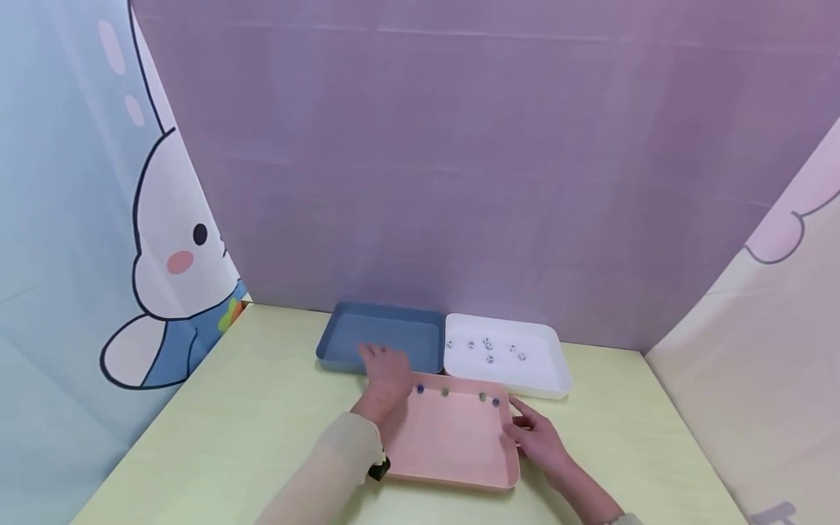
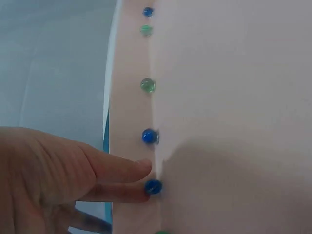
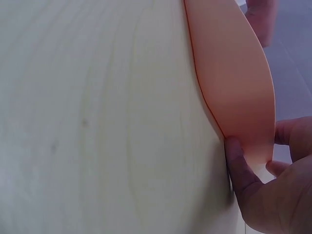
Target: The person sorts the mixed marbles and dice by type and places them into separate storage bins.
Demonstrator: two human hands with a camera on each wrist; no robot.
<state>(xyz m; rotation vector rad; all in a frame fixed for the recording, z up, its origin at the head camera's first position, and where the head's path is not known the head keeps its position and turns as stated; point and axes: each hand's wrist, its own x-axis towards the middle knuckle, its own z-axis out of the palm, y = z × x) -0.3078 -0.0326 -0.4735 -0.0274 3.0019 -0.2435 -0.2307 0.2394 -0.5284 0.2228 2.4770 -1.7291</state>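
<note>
I can read no word, brand or number anywhere here. The nearest things to signs are the dark marks on the small clear cubes (image 1: 489, 359) in the white tray (image 1: 545, 364); from where I stand they are too small to make out as dots, figures or letters. The left cloth (image 1: 52, 219) carries a printed white cartoon animal (image 1: 164, 277), a picture rather than writing. On the right cloth (image 1: 755, 364), low down, a purple printed shape (image 1: 776, 513) is cut off by the view's bottom edge; I cannot tell whether it is a letter or a drawing.
</note>
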